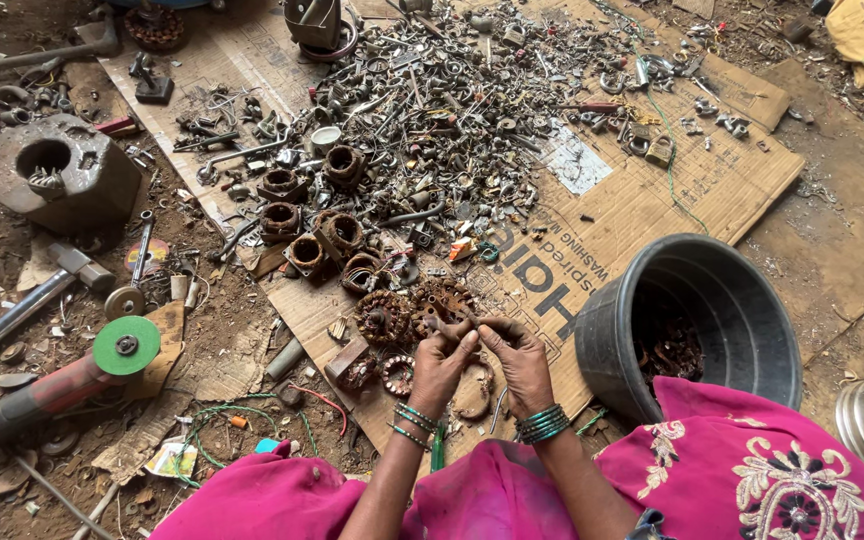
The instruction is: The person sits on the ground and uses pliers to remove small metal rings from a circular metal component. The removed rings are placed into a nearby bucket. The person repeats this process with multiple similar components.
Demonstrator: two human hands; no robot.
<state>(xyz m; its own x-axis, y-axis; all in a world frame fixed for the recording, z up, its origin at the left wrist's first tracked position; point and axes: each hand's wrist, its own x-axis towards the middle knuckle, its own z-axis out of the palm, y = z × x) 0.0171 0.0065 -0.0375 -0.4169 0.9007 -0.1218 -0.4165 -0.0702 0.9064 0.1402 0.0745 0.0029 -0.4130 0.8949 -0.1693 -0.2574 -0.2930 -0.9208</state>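
Fingertips of both hands pinch one small rusty part (449, 322), too small to identify, above the cardboard sheet (642, 200). Left hand (439, 365) and right hand (519, 362) almost touch. Black bucket (612, 350) alongside holds dark scrap, mostly hidden by its wall.

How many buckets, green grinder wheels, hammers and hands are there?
Black bucket: 1
Green grinder wheel: 1
Hammers (hammer by the metal block, hammer at the top left): 2
Hands (left hand, right hand), both pinching a small rusty piece: 2
Total: 6
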